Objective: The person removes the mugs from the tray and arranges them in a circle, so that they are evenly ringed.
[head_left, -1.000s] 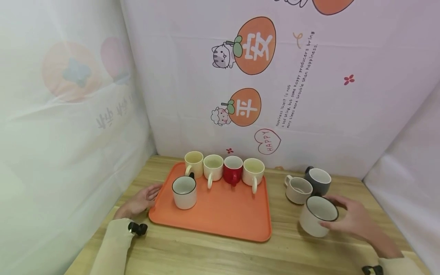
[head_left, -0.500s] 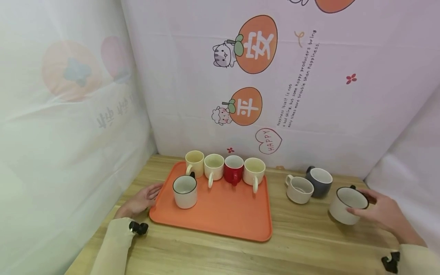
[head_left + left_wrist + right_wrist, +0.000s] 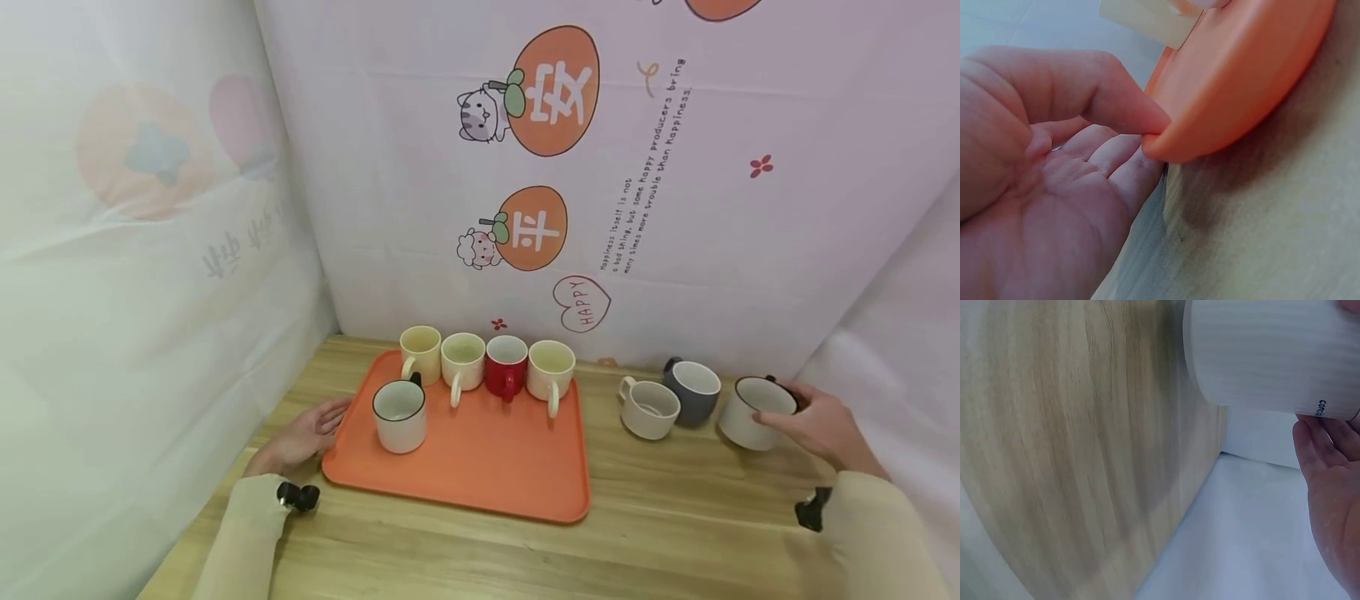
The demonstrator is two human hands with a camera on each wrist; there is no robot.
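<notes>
My right hand (image 3: 823,425) grips a white mug with a black rim (image 3: 752,417) near its top, at the far right of the table. In the right wrist view the mug's ribbed wall (image 3: 1266,353) shows small dark print, and some fingers lie behind it. My left hand (image 3: 303,433) pinches the left rim of an orange tray (image 3: 487,475). Its thumb (image 3: 1129,103) lies on top of the rim, with fingers below. A second black-rimmed white mug (image 3: 401,425) stands on the tray's left part. Beside the held mug are a dark grey mug (image 3: 693,404) and a low off-white cup (image 3: 649,412).
Along the tray's back edge stand a yellow mug (image 3: 422,354), a cream mug (image 3: 463,367), a red mug (image 3: 506,367) and another cream mug (image 3: 551,375). White printed cloth (image 3: 675,208) encloses the wooden table (image 3: 450,550) at the back and sides.
My right hand has carried the black-rimmed mug rightward, then back toward the rear cloth, beside the dark grey mug. My left hand has stayed at the tray's rim.
</notes>
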